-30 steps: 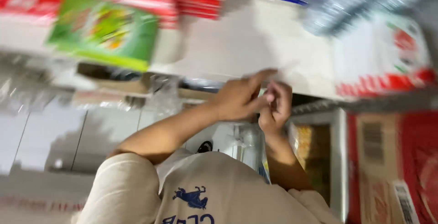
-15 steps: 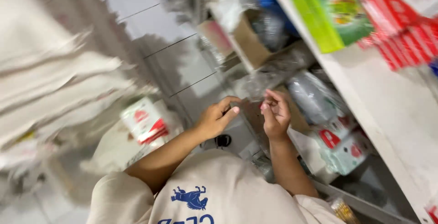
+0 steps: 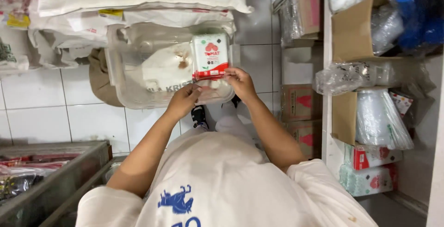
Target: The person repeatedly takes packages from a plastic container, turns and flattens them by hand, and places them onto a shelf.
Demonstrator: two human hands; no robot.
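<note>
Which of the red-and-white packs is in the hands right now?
The pack held up over the clear tub, pinched at its bottom edge by the left hand and right hand. The other packs sit untouched on the lower right shelf.

View swung from the shelves down to the tiled floor | my left hand [image 3: 183,100] and right hand [image 3: 240,82] rose from pinching something small | both gripped a white-and-red packet [image 3: 210,57] over a clear plastic tub [image 3: 129,65]

White-red packet [image 3: 210,57] above clear tub [image 3: 125,88].
</note>
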